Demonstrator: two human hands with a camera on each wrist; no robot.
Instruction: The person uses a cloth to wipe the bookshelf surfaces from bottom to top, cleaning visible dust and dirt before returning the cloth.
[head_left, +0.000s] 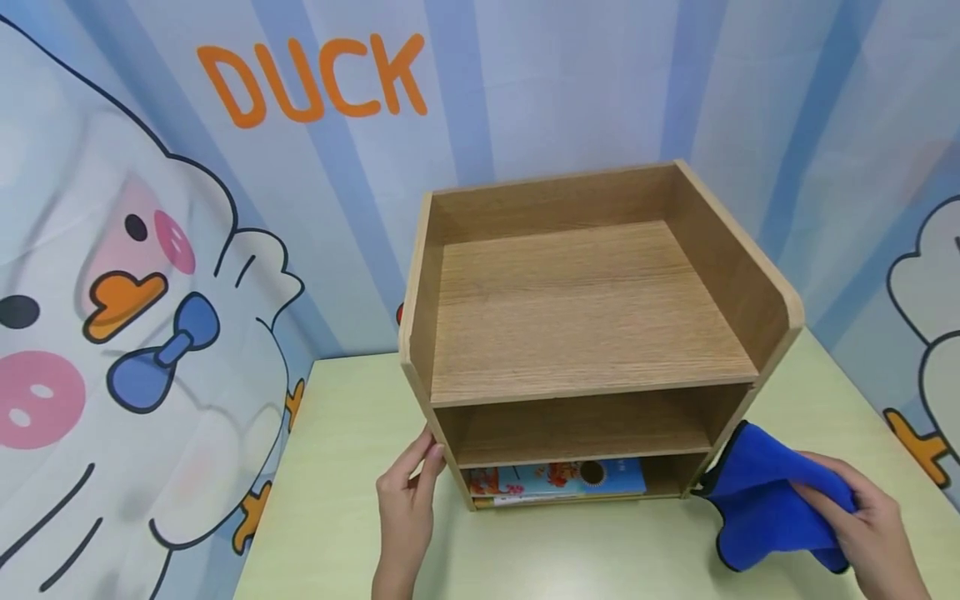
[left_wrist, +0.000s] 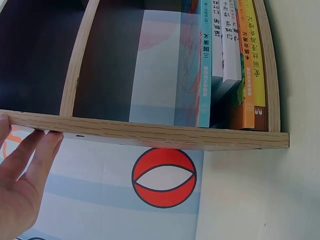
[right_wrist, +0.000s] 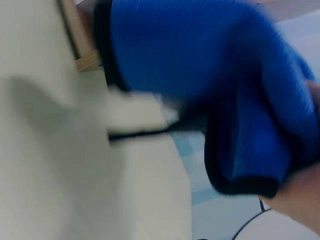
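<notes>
A wooden desktop shelf (head_left: pixel 592 308) stands on the pale table, with a railed top and two compartments below. My left hand (head_left: pixel 408 492) touches its left side panel low down, the fingertips against the outer face and the thumb at the front edge. In the left wrist view the fingers (left_wrist: pixel 45 147) lie fairly straight along that panel (left_wrist: pixel 150 131). To the right of the shelf, my right hand (head_left: pixel 862 517) grips a blue cloth (head_left: pixel 780 496) with black edging, bunched between thumb and fingers. The cloth (right_wrist: pixel 185 45) fills much of the right wrist view, blurred.
Several books (left_wrist: pixel 232 65) stand in the lowest compartment, their spines facing out. A pale green table (head_left: pixel 337 417) lies beneath everything. Behind it hangs a blue striped curtain (head_left: pixel 570 92) printed with ducks and the word DUCK.
</notes>
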